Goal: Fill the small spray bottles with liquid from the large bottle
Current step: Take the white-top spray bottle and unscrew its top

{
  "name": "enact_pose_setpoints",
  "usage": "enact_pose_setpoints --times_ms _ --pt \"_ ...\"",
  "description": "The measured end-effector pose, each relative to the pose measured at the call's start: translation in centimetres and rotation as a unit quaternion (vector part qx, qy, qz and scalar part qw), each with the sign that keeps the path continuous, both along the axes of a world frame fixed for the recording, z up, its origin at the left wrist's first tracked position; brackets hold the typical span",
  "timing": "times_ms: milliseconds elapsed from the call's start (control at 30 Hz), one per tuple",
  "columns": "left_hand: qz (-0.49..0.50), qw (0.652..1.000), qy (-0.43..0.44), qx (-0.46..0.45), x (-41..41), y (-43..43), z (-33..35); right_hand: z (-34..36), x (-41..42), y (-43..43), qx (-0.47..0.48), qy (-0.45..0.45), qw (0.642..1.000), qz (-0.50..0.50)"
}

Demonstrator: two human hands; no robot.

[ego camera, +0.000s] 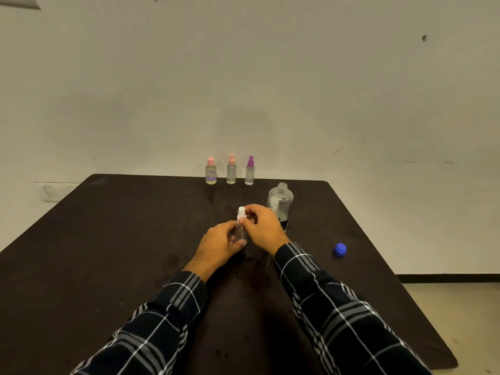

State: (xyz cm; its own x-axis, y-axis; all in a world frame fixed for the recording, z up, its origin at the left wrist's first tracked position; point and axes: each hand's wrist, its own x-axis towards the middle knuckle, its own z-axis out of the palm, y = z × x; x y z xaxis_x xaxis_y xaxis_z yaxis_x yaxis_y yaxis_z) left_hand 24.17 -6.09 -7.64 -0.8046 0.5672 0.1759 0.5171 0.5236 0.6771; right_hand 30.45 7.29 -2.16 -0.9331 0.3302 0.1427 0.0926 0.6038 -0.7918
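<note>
**A:** Which bottle are you on?

**B:** The small spray bottle (239, 233) at the centre of the frame. My left hand (221, 242) is curled round its clear body, and my right hand (262, 229) pinches its white spray top (241, 214) between thumb and fingertips. I can't tell whether its base rests on the table (113, 239).

**A:** And the rest?

**B:** The large bottle (281, 203) stands uncapped just right of my right hand. Its blue cap (339, 249) lies well apart, further right. Three small bottles (231, 171) line the table's far edge, above centre.

**A:** What could go wrong?

**B:** My right wrist is close to that open bottle, so a wide twist could knock it over and spill it. If my left grip is loose, the little one may turn with its top or tip. A top seated crooked would probably leak.
</note>
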Motion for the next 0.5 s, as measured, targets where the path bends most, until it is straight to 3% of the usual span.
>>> enact_pose_setpoints --times_ms 133,333,400,500 --pt "-0.004 1.0 0.006 0.005 0.1 0.0 0.1 0.6 0.2 0.6 -0.004 -0.004 0.998 0.068" --pt "0.0 1.0 0.003 -0.001 0.2 0.0 0.2 0.3 -0.3 -0.1 0.039 0.009 0.999 -0.031" --pt "-0.003 1.0 0.001 -0.001 0.1 0.1 0.2 1.2 0.1 -0.3 0.013 0.057 0.998 -0.034" --pt "0.004 1.0 0.015 -0.007 -0.1 0.1 0.0 2.6 1.0 -0.5 -0.005 0.222 0.972 -0.073"
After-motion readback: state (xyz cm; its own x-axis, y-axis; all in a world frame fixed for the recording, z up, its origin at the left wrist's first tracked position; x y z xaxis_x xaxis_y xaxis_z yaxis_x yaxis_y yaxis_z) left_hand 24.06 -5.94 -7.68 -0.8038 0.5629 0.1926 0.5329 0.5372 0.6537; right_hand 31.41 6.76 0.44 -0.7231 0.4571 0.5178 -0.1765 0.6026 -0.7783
